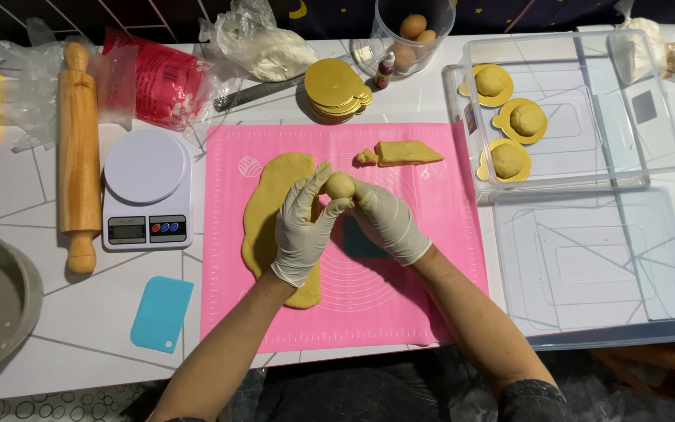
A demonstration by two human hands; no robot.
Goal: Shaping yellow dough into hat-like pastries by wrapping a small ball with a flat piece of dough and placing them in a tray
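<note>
Dough ball (340,185) pinched between fingertips of gloved left hand (303,227) and right hand (387,221), fingers curled narrow around it, above pink mat (431,234); rolled dough sheet (263,211) beneath left hand.

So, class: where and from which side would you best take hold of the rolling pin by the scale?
Grip the rolling pin by its narrow near handle, coming from the table's front edge. It lies lengthwise, pointing away, with the scale close on its right.
</note>
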